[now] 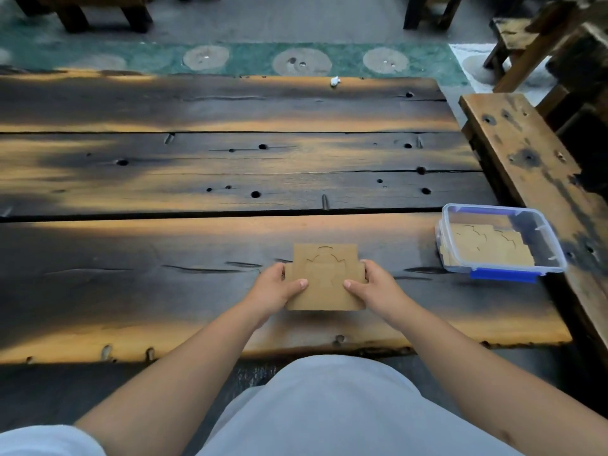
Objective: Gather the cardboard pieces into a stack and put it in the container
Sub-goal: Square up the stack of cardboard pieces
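A stack of brown die-cut cardboard pieces [325, 274] sits in front of me near the table's front edge. My left hand [278, 286] grips its left side and my right hand [375, 284] grips its right side, thumbs resting on top. To the right stands a clear plastic container [546, 238] with blue clips, lid off. More cardboard pieces [487, 250] lie flat inside it.
The dark plank table [197, 166] stretches far ahead and to the left. A wooden bench [533, 166] runs along the table's right side, close to the container. A small white scrap [335, 81] lies at the table's far edge.
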Tool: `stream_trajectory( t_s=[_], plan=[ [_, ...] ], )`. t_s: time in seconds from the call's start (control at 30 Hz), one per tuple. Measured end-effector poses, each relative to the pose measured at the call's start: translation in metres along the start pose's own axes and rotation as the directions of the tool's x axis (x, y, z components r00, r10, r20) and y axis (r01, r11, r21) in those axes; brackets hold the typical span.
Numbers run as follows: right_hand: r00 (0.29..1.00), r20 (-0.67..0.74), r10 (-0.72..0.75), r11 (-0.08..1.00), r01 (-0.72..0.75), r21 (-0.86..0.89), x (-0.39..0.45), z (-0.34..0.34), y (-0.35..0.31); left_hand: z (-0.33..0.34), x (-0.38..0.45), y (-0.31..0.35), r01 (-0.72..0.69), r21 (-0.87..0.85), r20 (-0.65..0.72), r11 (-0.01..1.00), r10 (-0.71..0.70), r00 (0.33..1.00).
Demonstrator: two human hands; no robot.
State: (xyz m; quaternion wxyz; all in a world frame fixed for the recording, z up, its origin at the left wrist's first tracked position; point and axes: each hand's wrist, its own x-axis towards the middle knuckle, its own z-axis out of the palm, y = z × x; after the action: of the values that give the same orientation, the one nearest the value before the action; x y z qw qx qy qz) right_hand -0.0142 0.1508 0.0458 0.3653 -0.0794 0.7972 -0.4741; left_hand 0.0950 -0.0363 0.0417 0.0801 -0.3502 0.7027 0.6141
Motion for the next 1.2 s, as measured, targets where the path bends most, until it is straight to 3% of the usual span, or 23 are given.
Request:
stream_trajectory(
  t_s=[0.17,0.7,1.2],
  plan=[
    [0.998,-0.056,0.014,0.999,-0.011,0.039,-0.020,0.006,0.008,0.002,-0.017,-0.007,-0.026,0.024,-0.046,0.999,0.027,0.999],
    [0.983,-0.170,0.068,0.994,-0.052,0.096,-0.049,-0.029,0.034,0.049,-0.018,0.004,-0.017,0.099,0.032,0.995,0.014,0.999],
    [0.963,-0.256,0.088,0.991,-0.060,0.116,-0.014,-0.197,0.058,0.192,0.040,0.099,-0.024,0.209,0.091,0.978,0.005,0.996]
  ],
)
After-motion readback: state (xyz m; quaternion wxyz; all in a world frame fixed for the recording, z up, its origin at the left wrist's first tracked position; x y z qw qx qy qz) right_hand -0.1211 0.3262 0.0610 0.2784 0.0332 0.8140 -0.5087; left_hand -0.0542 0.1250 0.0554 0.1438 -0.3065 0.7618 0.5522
